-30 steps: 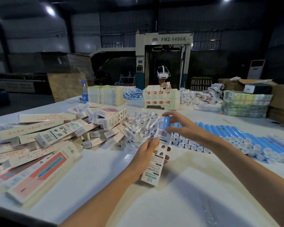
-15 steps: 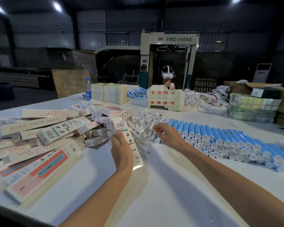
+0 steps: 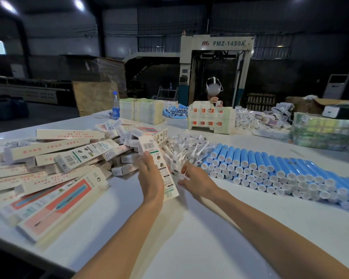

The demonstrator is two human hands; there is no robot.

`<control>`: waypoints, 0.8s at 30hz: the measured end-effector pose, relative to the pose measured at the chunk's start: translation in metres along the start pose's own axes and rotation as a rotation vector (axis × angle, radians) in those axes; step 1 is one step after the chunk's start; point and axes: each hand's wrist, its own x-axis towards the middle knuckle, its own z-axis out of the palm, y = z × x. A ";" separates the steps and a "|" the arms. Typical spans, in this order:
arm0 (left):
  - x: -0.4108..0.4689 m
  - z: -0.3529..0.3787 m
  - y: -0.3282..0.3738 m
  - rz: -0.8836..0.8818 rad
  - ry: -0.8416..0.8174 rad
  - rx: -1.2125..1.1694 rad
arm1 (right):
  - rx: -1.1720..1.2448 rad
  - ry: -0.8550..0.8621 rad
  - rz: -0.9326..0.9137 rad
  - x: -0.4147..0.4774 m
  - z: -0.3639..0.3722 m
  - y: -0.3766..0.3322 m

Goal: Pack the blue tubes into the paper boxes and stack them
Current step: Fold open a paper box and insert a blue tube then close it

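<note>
My left hand [image 3: 150,176] grips a long white paper box [image 3: 158,164] with a barcode, held upright over the table's middle. My right hand [image 3: 195,181] is just right of the box and pinches a small clear-wrapped piece at the edge of the pile of clear plastic packets [image 3: 186,147]. Many blue tubes [image 3: 270,164] with white caps lie in stacked rows to the right. A big heap of white paper boxes [image 3: 69,156] covers the table's left side.
The white table [image 3: 189,238] spreads under my arms. Across it sit stacked cartons [image 3: 210,118], flat card stacks [image 3: 141,110], a water bottle [image 3: 115,105] and wrapped bundles [image 3: 322,131]. A person with a headset [image 3: 214,87] works at the far side.
A second ago my right hand was pushing a blue tube into the box. The tube is now out of sight, the box has swung left and upright, and my right hand has reached the clear packets.
</note>
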 end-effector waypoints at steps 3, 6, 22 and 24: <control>-0.005 0.004 -0.002 -0.013 -0.104 0.005 | 0.028 0.026 0.024 -0.016 -0.010 0.006; -0.012 0.009 -0.002 -0.032 -0.231 -0.053 | 0.037 0.066 -0.002 -0.038 -0.020 0.010; -0.052 0.024 -0.012 -0.084 -0.767 0.004 | 0.368 0.386 0.101 -0.102 -0.151 0.016; -0.051 0.022 -0.013 -0.072 -0.815 0.020 | 0.474 0.401 0.044 -0.105 -0.167 0.009</control>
